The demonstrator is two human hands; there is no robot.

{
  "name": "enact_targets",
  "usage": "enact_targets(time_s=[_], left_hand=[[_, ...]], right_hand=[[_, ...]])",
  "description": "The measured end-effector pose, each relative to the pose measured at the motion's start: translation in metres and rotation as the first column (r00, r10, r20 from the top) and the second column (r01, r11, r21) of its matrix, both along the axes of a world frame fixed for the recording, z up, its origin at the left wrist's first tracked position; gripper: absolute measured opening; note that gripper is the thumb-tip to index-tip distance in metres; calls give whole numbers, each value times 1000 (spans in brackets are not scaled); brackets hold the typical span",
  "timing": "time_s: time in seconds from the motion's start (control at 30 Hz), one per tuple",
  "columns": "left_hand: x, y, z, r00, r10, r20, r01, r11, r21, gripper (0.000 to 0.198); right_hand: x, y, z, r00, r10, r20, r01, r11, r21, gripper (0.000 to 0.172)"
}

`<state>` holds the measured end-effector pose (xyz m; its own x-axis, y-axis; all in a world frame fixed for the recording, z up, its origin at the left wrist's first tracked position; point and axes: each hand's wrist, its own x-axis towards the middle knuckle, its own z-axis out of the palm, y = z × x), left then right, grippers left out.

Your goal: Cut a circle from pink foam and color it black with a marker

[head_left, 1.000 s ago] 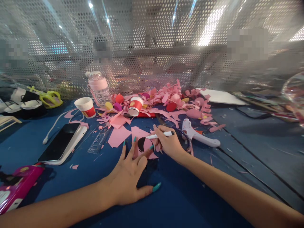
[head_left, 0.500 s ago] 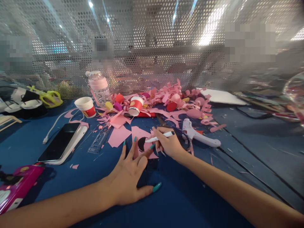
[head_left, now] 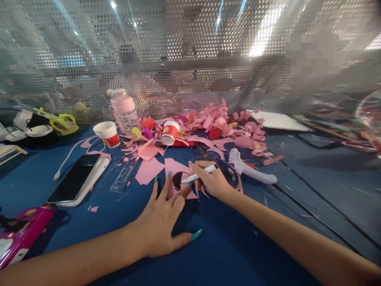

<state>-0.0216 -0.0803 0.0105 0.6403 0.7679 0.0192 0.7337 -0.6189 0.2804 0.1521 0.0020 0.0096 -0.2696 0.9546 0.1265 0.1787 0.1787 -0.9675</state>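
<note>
My left hand [head_left: 163, 222] lies flat on the blue table [head_left: 223, 246], fingers spread, fingertips pressing the near edge of a pink paper piece [head_left: 175, 176]. A black filled shape [head_left: 177, 180] is on that paper. My right hand [head_left: 210, 179] grips a white pen [head_left: 200, 173] whose tip meets the black shape. A white glue gun [head_left: 248, 171] lies just right of my right hand.
A phone on a white case [head_left: 77, 179] and a clear ruler [head_left: 123, 177] lie left. Two paper cups [head_left: 108, 134] [head_left: 170, 132], a pink-lidded bottle [head_left: 124, 110] and a heap of pink paper scraps [head_left: 220, 125] stand behind. Perforated metal screen [head_left: 190, 59] closes the back. A magenta case [head_left: 20, 234] sits near left.
My right hand and the pen have slid slightly left and down, bringing the tip onto the black shape. My left hand has stayed put.
</note>
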Motion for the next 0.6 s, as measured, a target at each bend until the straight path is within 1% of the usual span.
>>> enact_targets(time_s=[0.1,0.2,0.23,0.3,0.33,0.4,0.43,0.53,0.6], left_hand=[[0,0,-1,1000,-6,-1,6,1000,7,67],[-1,0,-4,1000,-7,9,7,1000,19,67],[-1,1,-4,1000,-9,16,9,1000,24,67],[-1,1,-5,999,-14,33,13,999,34,67],[-2,1,-6,999,-14,39,13,999,37,67],[-1,1,-6,999,-14,43,12,999,39,69],[-1,1,-6,999,-12,41,10,999,38,70],[0,1,-5,1000,-11,24,10,1000,26,69],[0,1,-3,1000,-6,11,5,1000,17,70]], right_hand=[[1,-1,0,997,-68,-23,69,998,6,44],[2,-2,1,1000,-2,1,2,999,-32,43],[2,-2,1,1000,-10,-1,10,999,-32,43],[2,-2,1,998,-63,-10,63,998,-3,43],[2,-2,1,998,-63,-8,63,998,3,43],[2,-2,1,1000,-9,10,9,1000,-20,42],[2,-1,0,1000,-4,12,4,1000,-24,42],[2,-1,1,997,-74,-9,74,997,14,44],[2,-1,2,1000,-20,2,20,1000,-9,44]])
